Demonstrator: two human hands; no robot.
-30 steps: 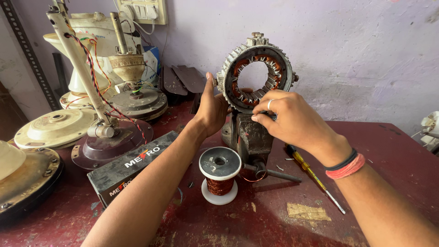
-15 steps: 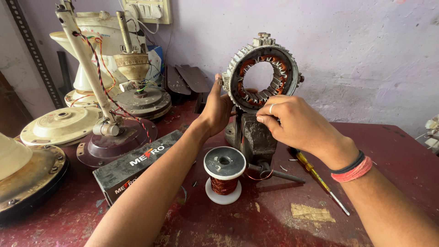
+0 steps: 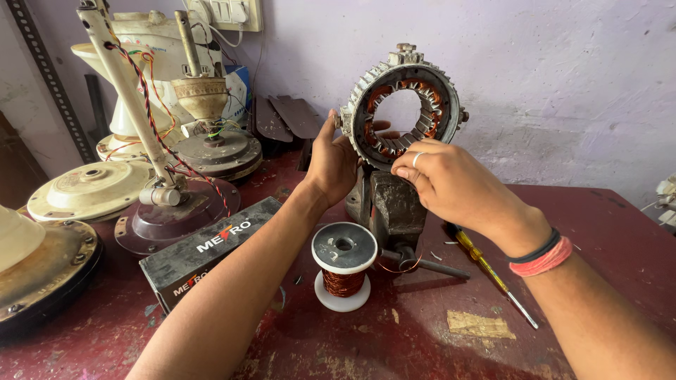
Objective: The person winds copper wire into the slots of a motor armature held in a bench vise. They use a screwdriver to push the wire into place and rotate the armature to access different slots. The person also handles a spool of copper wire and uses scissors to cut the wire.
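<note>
A round metal stator ring [image 3: 442,86] with copper windings stands upright, clamped in a small grey bench vise [image 3: 394,205] on the dark red table [image 3: 591,232]. My left hand [image 3: 332,163] grips the ring's left rim. My right hand [image 3: 451,181], a ring on one finger and bands on the wrist, has its fingers pinched at the ring's lower inner edge; whether a thin wire lies in them I cannot tell. A spool of copper wire [image 3: 343,271] stands on the table just in front of the vise.
A yellow-handled screwdriver [image 3: 490,274] lies right of the vise. A dark cardboard box [image 3: 204,248] sits left of the spool. Several ceiling fan motors, covers and a rod with twisted wires [image 3: 127,91] crowd the left side. A lilac wall stands behind.
The view has come slightly closer. Both hands stay on the stator; my right hand has shifted a little lower along the ring's inner edge.
</note>
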